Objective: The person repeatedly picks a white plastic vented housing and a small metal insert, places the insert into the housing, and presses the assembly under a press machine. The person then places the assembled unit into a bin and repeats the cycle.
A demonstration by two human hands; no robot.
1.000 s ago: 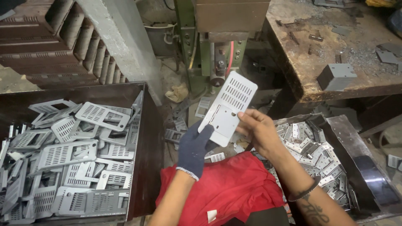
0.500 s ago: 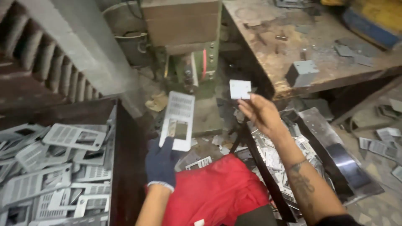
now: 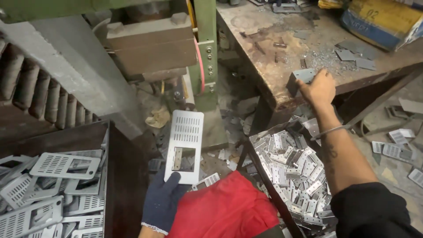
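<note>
1. left hand (image 3: 162, 200), in a dark blue knit glove, low centre of the frame: fingers closed on the bottom edge of a perforated metal plate (image 3: 185, 145), holding it upright. slotted vents across the plate's top, a rectangular cut-out in its middle.
2. change: half a second ago the right hand (image 3: 318, 88) pinched a small white cut-out piece just beside the plate. now that hand is well apart from it, stretched to the upper right and resting on a small grey metal block (image 3: 300, 78) at the edge of the workbench (image 3: 264, 57). the piece itself is hidden; cannot tell whether the fingers grip anything or only lie on the block.
3. reading: the two parts look separated, with the plate left in the gloved hand alone and the small piece carried off toward the bench.
4. plate hangs above a red cloth (image 3: 224, 207) over the lap, in front of the green press frame (image 3: 205, 48).
5. lower left: dark bin (image 3: 119, 176) stacked with like perforated plates.
6. lower right, under the right forearm: tray (image 3: 257, 152) heaped with small stamped pieces (image 3: 291, 167).
7. bench top rusty, strewn with scraps and chips; more plates lie on the floor at right.
</note>
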